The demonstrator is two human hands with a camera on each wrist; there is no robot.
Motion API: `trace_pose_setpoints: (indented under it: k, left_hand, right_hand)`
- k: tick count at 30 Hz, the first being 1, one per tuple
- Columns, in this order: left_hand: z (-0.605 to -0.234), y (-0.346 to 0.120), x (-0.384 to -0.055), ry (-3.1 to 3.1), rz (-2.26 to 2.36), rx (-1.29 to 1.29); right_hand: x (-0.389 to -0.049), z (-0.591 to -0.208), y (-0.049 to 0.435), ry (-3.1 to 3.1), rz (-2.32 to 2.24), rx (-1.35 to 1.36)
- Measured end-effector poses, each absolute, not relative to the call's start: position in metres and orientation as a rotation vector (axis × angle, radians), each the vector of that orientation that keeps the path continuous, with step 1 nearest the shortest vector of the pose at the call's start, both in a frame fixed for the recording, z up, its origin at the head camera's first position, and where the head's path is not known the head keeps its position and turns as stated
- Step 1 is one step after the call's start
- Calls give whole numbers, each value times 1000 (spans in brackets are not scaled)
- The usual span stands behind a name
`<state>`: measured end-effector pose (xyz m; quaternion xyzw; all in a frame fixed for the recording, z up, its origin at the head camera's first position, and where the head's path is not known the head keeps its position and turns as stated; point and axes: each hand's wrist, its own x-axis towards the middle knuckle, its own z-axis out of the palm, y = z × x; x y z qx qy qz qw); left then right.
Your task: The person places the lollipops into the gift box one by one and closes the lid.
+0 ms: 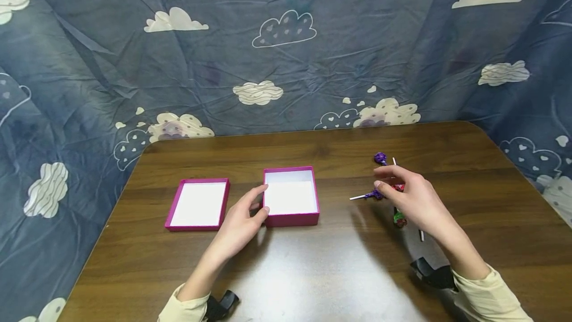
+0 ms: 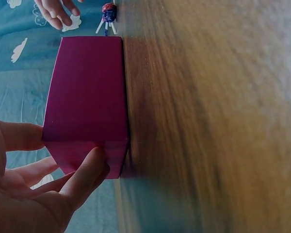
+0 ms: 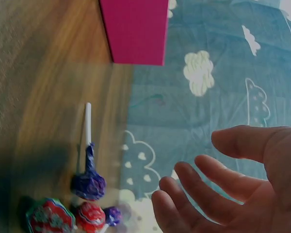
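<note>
An open magenta box (image 1: pixel 292 220) with a white inside stands near the middle of the table. My left hand (image 1: pixel 241 225) touches the box's left side with its fingertips and thumb, and nothing is gripped. My right hand (image 1: pixel 417 198) hovers over a group of wrapped lollipops, fingers loosely bent and holding nothing. One purple lollipop (image 1: pixel 380 158) lies at the back; another purple lollipop (image 3: pixel 88 187) points its white stick toward the box. A red lollipop (image 3: pixel 91 217) and a green-and-red lollipop (image 1: pixel 399 220) lie partly under the right hand, which hides some of the group.
The box's magenta lid (image 1: pixel 198 204), white inside facing up, lies to the left of the box. A brown wooden table (image 1: pixel 339 262) carries everything. Behind it hangs a blue cloth (image 1: pixel 286 64) with a cloud pattern.
</note>
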<state>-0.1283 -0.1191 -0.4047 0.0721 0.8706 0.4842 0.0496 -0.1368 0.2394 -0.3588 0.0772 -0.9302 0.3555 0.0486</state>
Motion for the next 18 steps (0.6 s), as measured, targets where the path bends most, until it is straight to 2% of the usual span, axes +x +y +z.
trace_pose_setpoints:
  k: [9,18]
  left_hand:
    - [-403,-118,-128,2662,1461,209]
    - [-405,-118,-129,2660,1459,201]
  right_hand:
    - [-135,-362,258,-2841,1073,283]
    - [-135,-376,286,-2882,1173,525]
